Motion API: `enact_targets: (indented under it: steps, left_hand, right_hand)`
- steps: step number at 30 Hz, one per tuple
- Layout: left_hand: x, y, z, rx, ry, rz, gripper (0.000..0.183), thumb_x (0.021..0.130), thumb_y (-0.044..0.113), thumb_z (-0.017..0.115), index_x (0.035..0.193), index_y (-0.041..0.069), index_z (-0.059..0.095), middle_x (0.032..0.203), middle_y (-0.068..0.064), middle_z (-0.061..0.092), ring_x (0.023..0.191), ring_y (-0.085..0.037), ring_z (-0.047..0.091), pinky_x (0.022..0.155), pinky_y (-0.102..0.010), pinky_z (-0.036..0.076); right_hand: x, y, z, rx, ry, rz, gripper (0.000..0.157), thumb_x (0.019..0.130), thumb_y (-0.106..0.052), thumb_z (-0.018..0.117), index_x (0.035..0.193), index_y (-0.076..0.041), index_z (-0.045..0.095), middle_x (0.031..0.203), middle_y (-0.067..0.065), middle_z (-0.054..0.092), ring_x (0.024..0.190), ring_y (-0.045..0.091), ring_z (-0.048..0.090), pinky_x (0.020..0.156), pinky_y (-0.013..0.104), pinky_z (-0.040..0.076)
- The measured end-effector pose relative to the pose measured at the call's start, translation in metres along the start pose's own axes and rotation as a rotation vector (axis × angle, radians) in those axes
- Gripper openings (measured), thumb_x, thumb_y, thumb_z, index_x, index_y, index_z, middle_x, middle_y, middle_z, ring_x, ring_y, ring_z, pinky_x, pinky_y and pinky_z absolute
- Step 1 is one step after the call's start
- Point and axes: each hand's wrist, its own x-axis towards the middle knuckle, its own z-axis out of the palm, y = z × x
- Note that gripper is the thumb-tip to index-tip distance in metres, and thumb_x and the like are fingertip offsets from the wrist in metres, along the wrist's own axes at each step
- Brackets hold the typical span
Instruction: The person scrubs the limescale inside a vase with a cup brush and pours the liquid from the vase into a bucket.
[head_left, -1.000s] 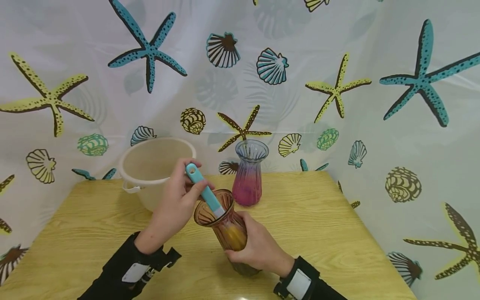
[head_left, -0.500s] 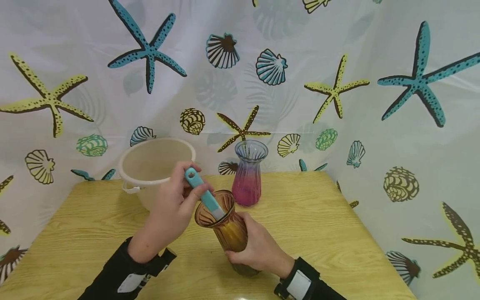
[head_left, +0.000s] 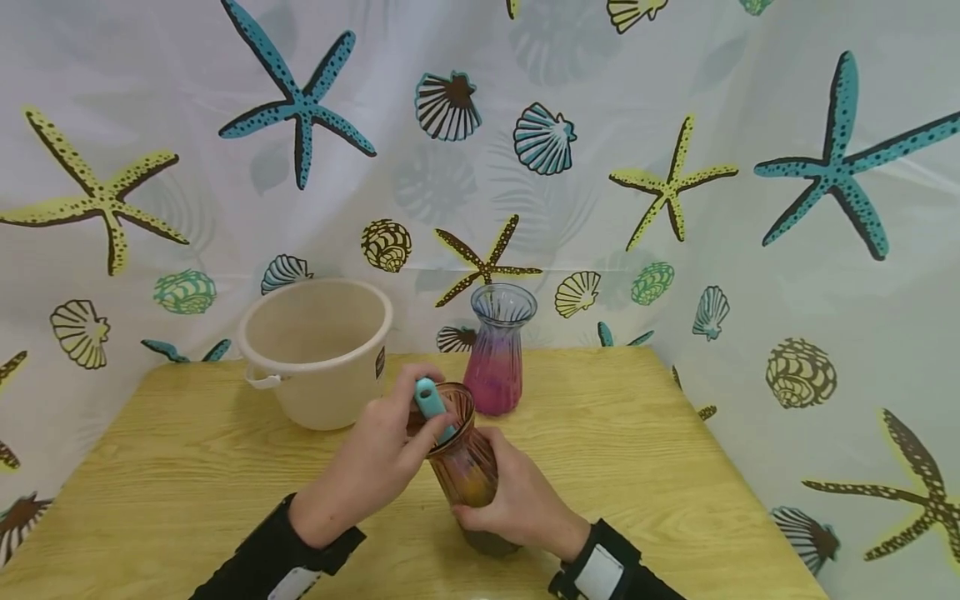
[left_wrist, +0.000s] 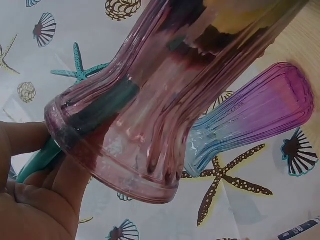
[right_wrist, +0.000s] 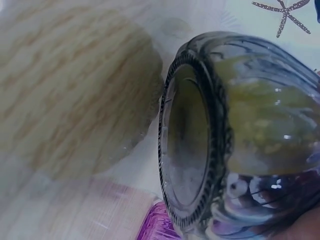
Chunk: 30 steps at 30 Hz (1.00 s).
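fingers of the left hand (head_left: 378, 450) pinch a teal-handled tool (head_left: 430, 402) reaching into the mouth of a tilted amber vase (head_left: 468, 477), whose body the right hand (head_left: 527, 507) grips. the step seems to be working inside it; the next move likely calls for a steady hold and travel along the neck. beyond stand a cream bucket (head_left: 322, 392), then a pink-and-blue vase (head_left: 495, 375), with open wooden table (head_left: 626, 442) toward the right edge.

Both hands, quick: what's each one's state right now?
Left hand: holding the turquoise-handled tool.
Right hand: holding the amber-tinted glass vase.
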Motion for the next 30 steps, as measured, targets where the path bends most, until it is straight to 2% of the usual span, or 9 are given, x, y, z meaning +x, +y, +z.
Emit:
enact_targets:
  steps: [5, 10, 14, 18, 22, 30]
  left_hand:
    - [0.001, 0.001, -0.005, -0.026, 0.005, 0.077, 0.034, 0.089, 0.002, 0.064, 0.115, 0.006, 0.042, 0.090, -0.003, 0.065, 0.076, -0.006, 0.062, 0.058, -0.027, 0.056]
    - [0.002, 0.006, -0.017, -0.073, 0.043, 0.142, 0.026, 0.089, -0.001, 0.063, 0.107, 0.003, 0.045, 0.094, -0.007, 0.068, 0.082, -0.009, 0.063, 0.063, -0.029, 0.057]
    - [0.005, 0.011, -0.030, -0.077, 0.080, 0.159, 0.027, 0.088, -0.003, 0.063, 0.107, 0.004, 0.046, 0.094, -0.005, 0.069, 0.082, -0.010, 0.064, 0.065, -0.029, 0.057]
    - [0.005, 0.014, -0.038, -0.076, 0.080, 0.152, 0.027, 0.088, -0.003, 0.063, 0.108, 0.004, 0.046, 0.095, -0.004, 0.069, 0.080, -0.009, 0.064, 0.065, -0.029, 0.057]
    - [0.003, 0.014, -0.038, -0.077, 0.085, 0.147, 0.027, 0.088, -0.004, 0.062, 0.108, 0.004, 0.045, 0.095, -0.005, 0.069, 0.080, -0.009, 0.064, 0.064, -0.028, 0.057]
    - [0.000, 0.008, -0.028, -0.037, 0.125, 0.209, 0.033, 0.085, -0.008, 0.065, 0.111, 0.000, 0.044, 0.095, -0.005, 0.068, 0.078, -0.012, 0.064, 0.062, -0.027, 0.057]
  right_hand:
    - [-0.002, 0.000, 0.000, 0.001, 0.011, -0.006, 0.080, 0.070, -0.044, 0.080, 0.133, -0.022, 0.036, 0.113, -0.005, 0.056, 0.093, 0.008, 0.056, 0.074, 0.032, 0.054]
    - [-0.001, 0.000, 0.000, 0.013, 0.019, -0.006, 0.081, 0.070, -0.042, 0.081, 0.134, -0.023, 0.035, 0.114, -0.005, 0.057, 0.094, 0.009, 0.057, 0.074, 0.033, 0.054]
    - [0.000, 0.001, -0.001, 0.022, 0.022, -0.006, 0.084, 0.070, -0.041, 0.081, 0.136, -0.021, 0.034, 0.116, -0.005, 0.056, 0.095, 0.009, 0.056, 0.077, 0.034, 0.053]
    - [0.000, 0.001, -0.001, 0.027, 0.023, -0.001, 0.085, 0.070, -0.040, 0.081, 0.137, -0.020, 0.034, 0.118, -0.005, 0.056, 0.096, 0.008, 0.056, 0.079, 0.035, 0.053]
    - [0.001, 0.001, -0.001, 0.036, 0.025, 0.000, 0.083, 0.070, -0.039, 0.082, 0.136, -0.022, 0.034, 0.117, -0.006, 0.056, 0.095, 0.008, 0.056, 0.077, 0.034, 0.053]
    - [0.001, 0.001, -0.001, 0.043, 0.039, 0.022, 0.081, 0.069, -0.038, 0.083, 0.134, -0.023, 0.036, 0.114, -0.007, 0.056, 0.092, 0.007, 0.057, 0.073, 0.032, 0.054]
